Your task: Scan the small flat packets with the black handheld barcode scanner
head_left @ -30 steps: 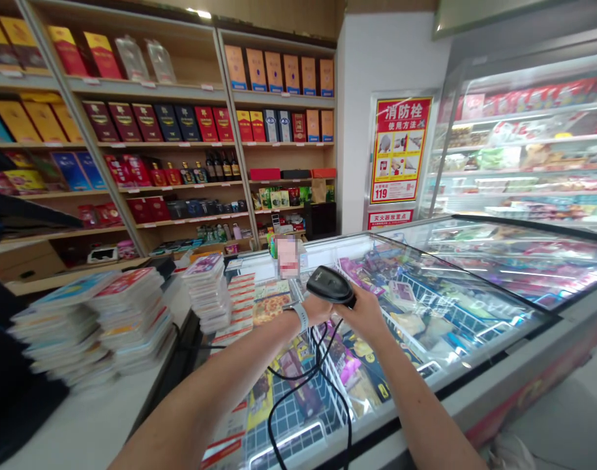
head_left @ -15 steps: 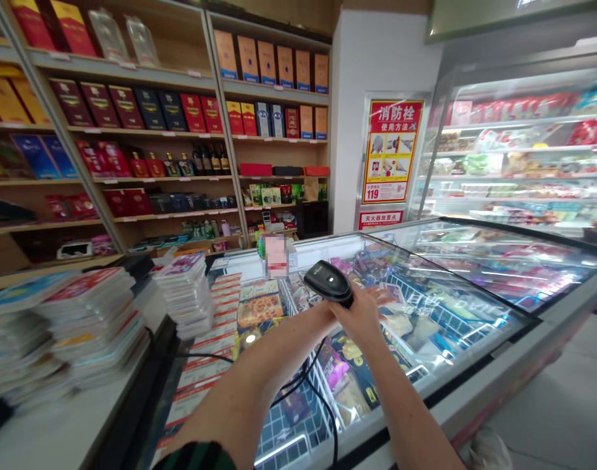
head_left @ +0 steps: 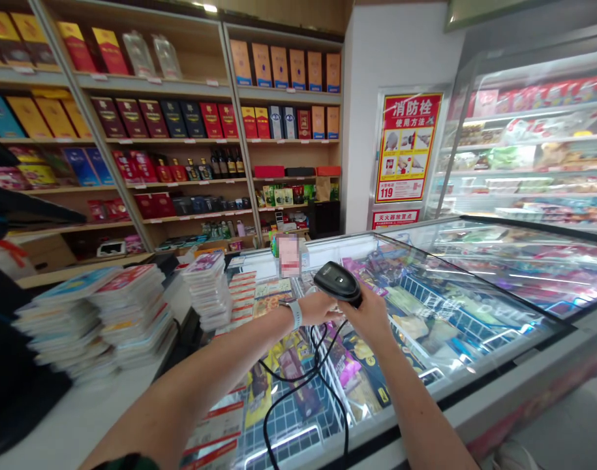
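Note:
A black barcode scanner [head_left: 337,282] is held above the glass-topped freezer [head_left: 474,261], its head pointing away to the left. My right hand [head_left: 371,313] is wrapped round its handle from the right. My left hand [head_left: 320,308] is beside and below the scanner's head, with a light watch band on the wrist; its fingers are mostly hidden behind the scanner and my right hand. The scanner's black cable [head_left: 298,385] loops down over wire baskets of packaged food.
Stacks of plastic-cased cards [head_left: 210,290] stand on the white counter [head_left: 97,411] at left. Price labels line the freezer's left edge. Shelves of boxes [head_left: 288,176] rise behind. A dark shape [head_left: 14,365], possibly a person, is at far left.
The view has swung left. My left hand has drawn back to the left from beyond my right hand, and its wrist band now shows. The scanner remains in my right hand.

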The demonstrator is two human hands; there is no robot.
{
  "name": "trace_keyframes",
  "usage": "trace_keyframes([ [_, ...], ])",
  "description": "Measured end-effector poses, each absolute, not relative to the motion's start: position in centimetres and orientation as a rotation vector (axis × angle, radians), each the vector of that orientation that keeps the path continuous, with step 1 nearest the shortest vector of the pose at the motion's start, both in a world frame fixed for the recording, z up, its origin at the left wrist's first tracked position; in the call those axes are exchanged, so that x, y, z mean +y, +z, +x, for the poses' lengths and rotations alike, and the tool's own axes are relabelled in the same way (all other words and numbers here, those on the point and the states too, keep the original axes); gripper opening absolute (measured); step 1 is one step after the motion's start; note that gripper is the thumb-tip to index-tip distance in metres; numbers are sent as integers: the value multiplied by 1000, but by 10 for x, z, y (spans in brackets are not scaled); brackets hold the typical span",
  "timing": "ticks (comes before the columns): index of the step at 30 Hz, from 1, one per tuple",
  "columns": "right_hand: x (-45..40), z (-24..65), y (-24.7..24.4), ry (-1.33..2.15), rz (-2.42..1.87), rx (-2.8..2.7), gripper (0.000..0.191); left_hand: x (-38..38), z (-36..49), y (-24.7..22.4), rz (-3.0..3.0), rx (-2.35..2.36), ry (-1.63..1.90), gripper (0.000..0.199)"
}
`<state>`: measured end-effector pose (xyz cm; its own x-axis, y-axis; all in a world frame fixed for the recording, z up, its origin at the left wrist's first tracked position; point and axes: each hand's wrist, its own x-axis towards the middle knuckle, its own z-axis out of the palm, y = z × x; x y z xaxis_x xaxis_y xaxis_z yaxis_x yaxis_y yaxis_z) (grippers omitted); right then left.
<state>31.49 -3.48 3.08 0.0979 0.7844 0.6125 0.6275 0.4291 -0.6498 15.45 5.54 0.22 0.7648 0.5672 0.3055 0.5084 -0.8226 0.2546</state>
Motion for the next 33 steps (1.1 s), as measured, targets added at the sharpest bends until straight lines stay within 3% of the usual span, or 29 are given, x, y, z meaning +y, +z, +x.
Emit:
trace_keyframes([
  [4, -34, 314, 30, 207, -1230, -1602, 27, 44, 109, 1, 2852, 808, 441, 37],
  [16, -30, 315, 26, 194, -1271, -1613, 31, 8, 53, 0, 2712, 1373, 599, 27],
  [21, -30, 315, 26, 170, -1289, -1640, 32, 3, 77, -1, 2405, 1914, 732, 61],
  [25, -29, 315, 26, 150, -1294, -1648, 31, 5, 94, -7, 2372, 2078, 653, 70],
  [33, -31, 314, 26, 158, -1275, -1671, 29, 13, 87, -10, 2338, 1971, 690, 56],
])
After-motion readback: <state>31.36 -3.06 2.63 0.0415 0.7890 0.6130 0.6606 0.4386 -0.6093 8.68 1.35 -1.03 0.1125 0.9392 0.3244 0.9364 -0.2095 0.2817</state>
